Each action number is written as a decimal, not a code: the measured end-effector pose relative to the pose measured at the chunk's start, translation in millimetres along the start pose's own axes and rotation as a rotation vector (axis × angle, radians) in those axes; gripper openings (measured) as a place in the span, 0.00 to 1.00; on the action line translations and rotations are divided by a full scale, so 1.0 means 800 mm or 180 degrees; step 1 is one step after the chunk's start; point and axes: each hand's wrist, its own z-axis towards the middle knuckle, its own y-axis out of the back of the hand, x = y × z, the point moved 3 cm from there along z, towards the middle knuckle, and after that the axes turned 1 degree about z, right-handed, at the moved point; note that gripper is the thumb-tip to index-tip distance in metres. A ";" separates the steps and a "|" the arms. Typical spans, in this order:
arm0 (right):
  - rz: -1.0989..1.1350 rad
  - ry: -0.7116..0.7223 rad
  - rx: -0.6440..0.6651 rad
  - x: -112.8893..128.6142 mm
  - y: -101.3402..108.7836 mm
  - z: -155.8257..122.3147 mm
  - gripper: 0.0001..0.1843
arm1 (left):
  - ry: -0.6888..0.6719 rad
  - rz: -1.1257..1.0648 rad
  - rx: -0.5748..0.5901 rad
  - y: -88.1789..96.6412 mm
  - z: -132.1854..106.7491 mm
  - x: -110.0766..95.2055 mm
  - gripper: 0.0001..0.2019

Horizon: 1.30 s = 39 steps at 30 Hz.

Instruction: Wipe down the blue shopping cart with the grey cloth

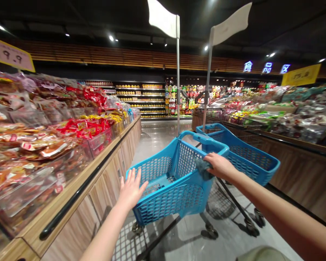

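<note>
A blue plastic shopping cart [174,195] with perforated basket walls stands in front of me, and its basket holds nothing that I can see. My left hand [132,188] is at the near left corner of its rim, fingers spread; whether the palm touches the rim is unclear. My right hand [218,165] grips a dark grey-blue cloth [203,169], which is pressed against the cart's right rim. Just behind and to the right is a second blue shopping cart [250,159]. A pole with a white flag [163,18] rises behind the near cart.
Along the left runs a wood-fronted display [116,170] heaped with packaged food [43,141], edged by a black rail [78,197]. Another display [293,159] of packaged goods flanks the right. Stocked wall shelves [141,98] stand beyond the shiny floor [159,136].
</note>
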 end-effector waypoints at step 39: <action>0.0740 0.0857 -0.0045 0.106 -0.058 -0.007 0.41 | -0.0325 -0.0156 0.0505 -0.012 -0.019 -0.031 0.34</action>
